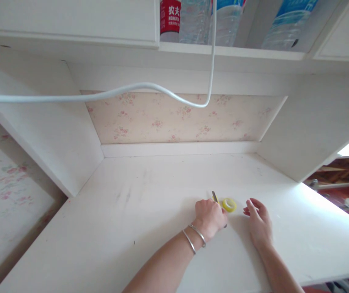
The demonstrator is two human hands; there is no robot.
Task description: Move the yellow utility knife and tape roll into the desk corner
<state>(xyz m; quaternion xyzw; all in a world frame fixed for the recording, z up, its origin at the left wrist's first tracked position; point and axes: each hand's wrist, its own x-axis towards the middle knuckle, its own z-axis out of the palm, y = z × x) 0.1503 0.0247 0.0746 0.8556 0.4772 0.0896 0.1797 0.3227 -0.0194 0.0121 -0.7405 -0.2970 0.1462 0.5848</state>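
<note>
Just right of the desk's middle, my left hand (210, 216) is closed round a yellow utility knife (215, 197), whose grey blade end sticks up past the fingers. Two silver bangles circle that wrist. A roll of yellow tape (229, 204) lies on the white desk, close beside the knife and between my hands. To the right of the roll is my right hand (259, 221), its fingers loosely curled and apart, with nothing seen in it. The lower part of the knife is mostly hidden by my left hand.
A white cable (145, 86) hangs across the upper view, in front of the shelf. Plastic bottles (194, 20) stand in the open cabinet above. White side panels (323, 114) flank the desk (116, 244); flowered wallpaper covers the back.
</note>
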